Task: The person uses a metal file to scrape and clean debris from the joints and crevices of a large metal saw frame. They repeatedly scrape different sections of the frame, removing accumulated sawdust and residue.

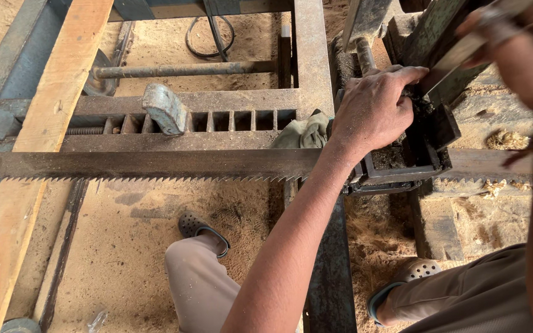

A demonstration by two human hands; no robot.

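On the far left a long wooden plank (38,142) leans across the picture, going from the top down to the bottom corner. Beside it sits a rusty metal frame (205,102) with a row of small square slots. A grey metal block (165,108) rests on that frame, tilted a bit. A thin metal rod (180,69) lies behind it, and a loop of black belt (211,37) lies on the sawdust floor (124,246).

A long saw blade (143,165) runs flat across the middle. Its small sharp teeth point down, toward the person's legs. Below it you can see two feet in grey holey shoes (200,229) standing in the sawdust.

A green rag (303,132) is bunched up on the frame, just beside the wrist of the left hand (374,108). That hand lies with its palm down and its fingers curled over the top of a dark metal clamp box (411,157). The saw blade goes into this box, and the box is dirty with sawdust and grease.

On the far right, the right hand (513,43) is up high and blurry. It pinches a flat metal tool (461,58), and the tool's lower end points down right by the left fingertips, at the top of the clamp box.
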